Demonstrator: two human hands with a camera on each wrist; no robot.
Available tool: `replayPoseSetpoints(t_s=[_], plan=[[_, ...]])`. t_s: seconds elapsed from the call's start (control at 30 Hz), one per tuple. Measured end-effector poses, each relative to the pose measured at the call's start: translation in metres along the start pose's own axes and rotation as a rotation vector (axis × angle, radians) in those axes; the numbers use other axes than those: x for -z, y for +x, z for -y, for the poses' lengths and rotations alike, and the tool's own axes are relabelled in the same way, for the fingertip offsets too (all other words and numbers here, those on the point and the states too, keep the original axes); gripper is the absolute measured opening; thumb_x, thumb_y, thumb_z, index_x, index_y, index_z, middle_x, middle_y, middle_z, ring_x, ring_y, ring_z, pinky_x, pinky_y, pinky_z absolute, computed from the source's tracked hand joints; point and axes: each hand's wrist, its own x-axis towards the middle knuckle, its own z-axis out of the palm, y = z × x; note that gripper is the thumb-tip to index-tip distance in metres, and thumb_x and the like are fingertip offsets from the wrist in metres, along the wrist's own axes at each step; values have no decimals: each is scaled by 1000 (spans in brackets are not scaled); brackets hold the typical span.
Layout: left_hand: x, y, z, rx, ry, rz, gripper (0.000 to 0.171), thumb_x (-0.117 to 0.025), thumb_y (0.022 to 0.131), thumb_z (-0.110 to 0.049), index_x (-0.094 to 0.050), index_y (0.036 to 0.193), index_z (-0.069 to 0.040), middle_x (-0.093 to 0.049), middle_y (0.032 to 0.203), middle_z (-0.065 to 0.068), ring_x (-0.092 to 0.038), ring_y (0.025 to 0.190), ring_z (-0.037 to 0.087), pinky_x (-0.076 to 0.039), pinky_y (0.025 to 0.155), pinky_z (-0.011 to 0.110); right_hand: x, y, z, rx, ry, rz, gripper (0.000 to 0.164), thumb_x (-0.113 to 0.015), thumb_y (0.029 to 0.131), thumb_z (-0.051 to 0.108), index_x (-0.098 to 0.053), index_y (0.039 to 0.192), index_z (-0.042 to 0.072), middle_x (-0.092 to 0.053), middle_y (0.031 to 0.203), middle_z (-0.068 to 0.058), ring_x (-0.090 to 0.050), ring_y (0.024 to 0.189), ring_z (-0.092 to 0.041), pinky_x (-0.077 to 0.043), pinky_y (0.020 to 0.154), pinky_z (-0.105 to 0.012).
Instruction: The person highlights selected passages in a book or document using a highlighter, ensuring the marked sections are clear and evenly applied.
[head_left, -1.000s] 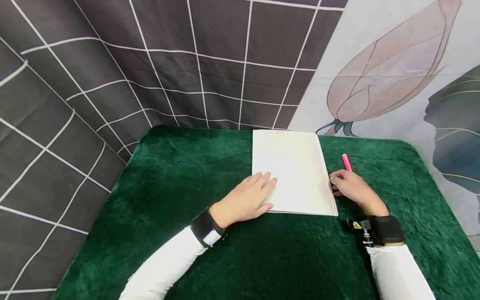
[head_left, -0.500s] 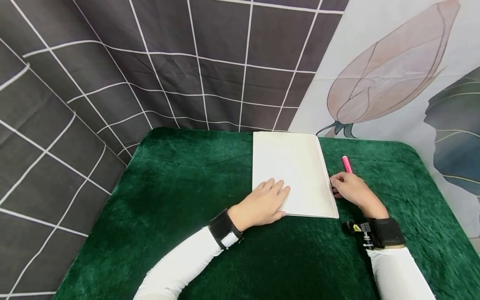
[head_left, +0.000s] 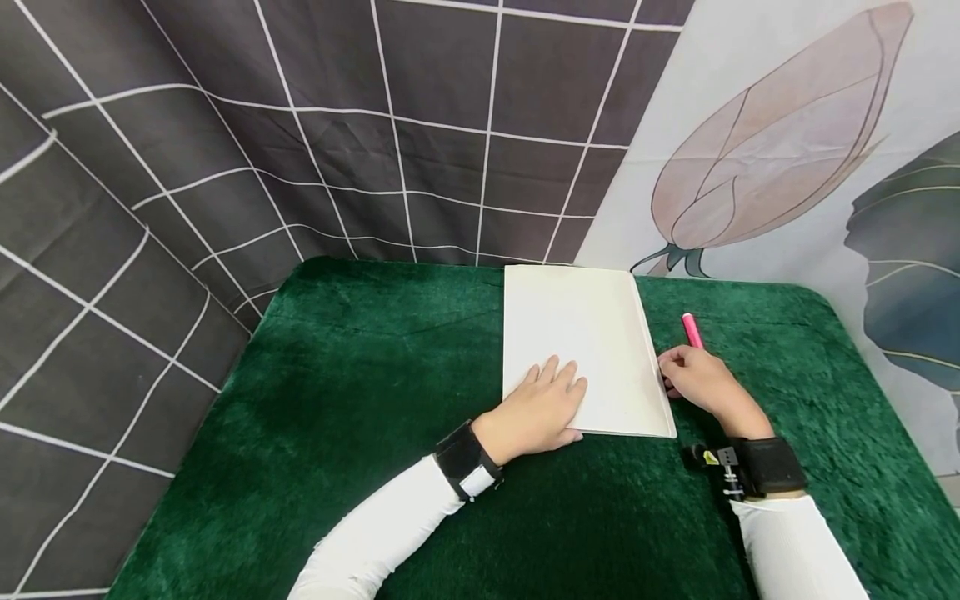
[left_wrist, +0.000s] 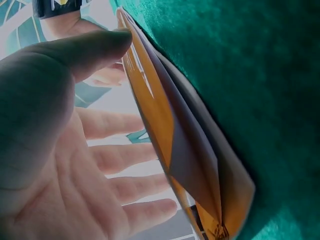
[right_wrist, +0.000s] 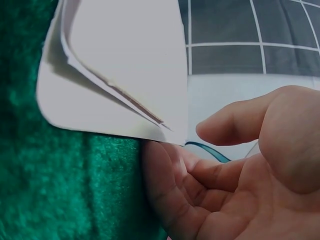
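A white, flat, folder-like booklet [head_left: 592, 333] lies on the green cloth. Its layers show edge-on in the left wrist view, parted at the near edge, with orange tints on the booklet [left_wrist: 150, 95]. My left hand [head_left: 536, 412] rests on its near left part, fingers straight and spread, thumb at the near edge. At the booklet's right edge is my right hand [head_left: 702, 379], its fingers loosely bent. In the right wrist view, fingertips of the right hand [right_wrist: 215, 180] touch the booklet's corner [right_wrist: 125, 75] from beneath, while the thumb stays apart from it.
A pink marker [head_left: 692, 331] lies beyond the right hand, partly hidden by it. Green plush cloth [head_left: 375, 350] covers the table. Behind stand a dark grid-patterned curtain [head_left: 435, 150] and a white curtain with a flower print [head_left: 765, 150].
My left hand has slid rightward and slightly nearer along the booklet's near edge. The right hand and the marker keep their places.
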Motion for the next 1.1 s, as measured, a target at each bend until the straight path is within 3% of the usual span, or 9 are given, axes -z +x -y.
replayPoseSetpoints(t_s=[0.37,0.93,1.1], plan=[[-2,2,-4,-12,51,-5,67,-63,91,-42,-45,142,-4,-37,152,22,-33,138,42,-40,106,56,-3,1,2,-9,-16,-33,41,-37,102,18,-51,122,-14,-61,108,-29,-65,88,-29,-60,70,-39],[-5,0,-3,-16,23,-27,61,-56,96,-40,-43,144,-4,-35,154,23,-30,139,44,-39,106,57,-4,1,0,-11,-32,-48,39,-38,101,17,-53,121,-13,-62,106,-28,-64,85,-27,-60,69,-38],[-6,-3,-3,-21,4,-38,59,-52,98,-39,-41,145,-4,-33,155,23,-29,139,44,-39,106,57,-3,1,-2,25,-44,-59,34,-46,100,14,-55,117,-13,-64,98,-25,-67,77,-23,-60,66,-39]])
